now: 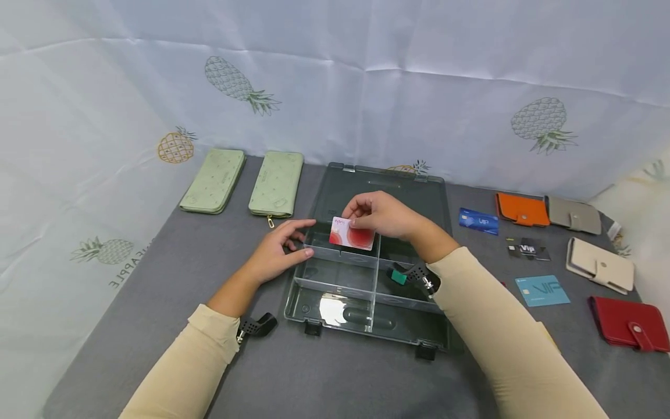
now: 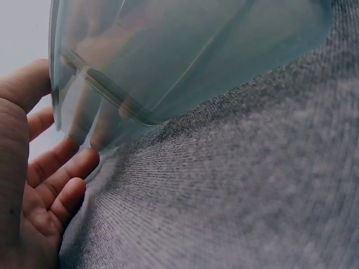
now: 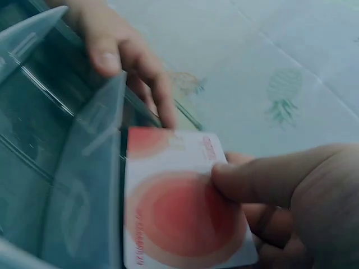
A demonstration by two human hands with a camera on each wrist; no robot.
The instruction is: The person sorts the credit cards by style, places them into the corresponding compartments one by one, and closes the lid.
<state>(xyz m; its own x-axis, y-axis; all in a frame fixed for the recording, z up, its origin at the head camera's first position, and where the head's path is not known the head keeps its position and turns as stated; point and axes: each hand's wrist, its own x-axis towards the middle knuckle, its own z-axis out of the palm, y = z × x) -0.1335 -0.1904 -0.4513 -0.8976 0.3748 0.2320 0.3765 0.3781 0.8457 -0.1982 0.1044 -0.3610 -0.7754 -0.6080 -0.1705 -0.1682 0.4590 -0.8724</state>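
Note:
A red-and-white card (image 1: 352, 234) is pinched between the thumb and fingers of my right hand (image 1: 384, 215). It hovers over the back left compartments of a clear grey divided plastic box (image 1: 366, 333), whose lid lies open toward the wall. In the right wrist view the card (image 3: 185, 207) stands tilted beside a divider wall (image 3: 84, 185). My left hand (image 1: 277, 250) rests at the box's left side, thumb and fingers spread and loosely bent. In the left wrist view, fingers of the left hand (image 2: 61, 174) lie along the outside of the transparent wall (image 2: 185, 61).
Two pale green wallets (image 1: 213, 180) (image 1: 276, 183) lie behind on the left. To the right are blue (image 1: 478, 221), black (image 1: 527, 248) and teal (image 1: 542, 290) VIP cards, with orange (image 1: 522, 209), grey, cream (image 1: 600, 265) and red (image 1: 630, 324) card holders. A small green piece (image 1: 399, 277) shows beside the right wrist camera.

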